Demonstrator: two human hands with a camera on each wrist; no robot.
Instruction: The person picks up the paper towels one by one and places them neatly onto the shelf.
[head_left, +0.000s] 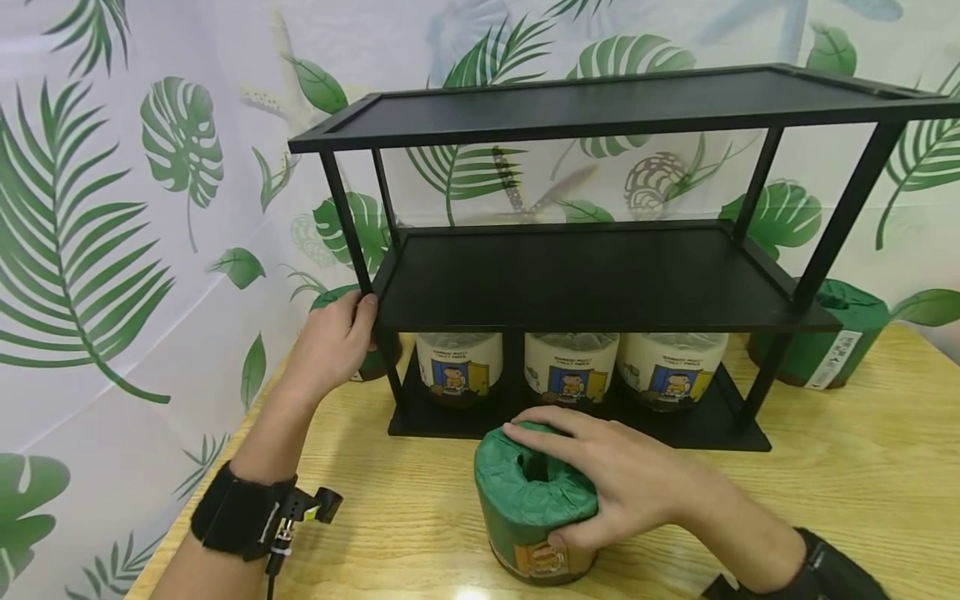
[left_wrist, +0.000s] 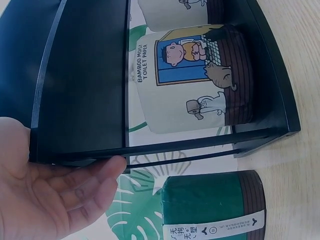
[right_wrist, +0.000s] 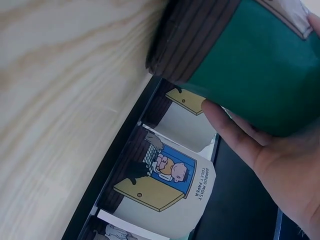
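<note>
My right hand (head_left: 626,471) grips a green-wrapped toilet roll (head_left: 498,496) in front of the black rack, thumb on its near side and fingers over its far side. The same green roll (right_wrist: 260,65) fills the top of the right wrist view. At the left, my left hand (head_left: 337,337) holds the front post of the black shelf rack (head_left: 600,271) by the middle shelf; its fingers (left_wrist: 95,185) lie against the post in the left wrist view. On the bottom shelf stand three cream toilet rolls (head_left: 459,367) with cartoon prints, their tops partly hidden.
Another green roll (head_left: 832,337) stands on the wooden table (head_left: 862,467) right of the rack. One more green roll (left_wrist: 212,200) stands beyond the rack's left end, partly behind my left hand in the head view. Behind hangs a leaf-patterned cloth (head_left: 225,183).
</note>
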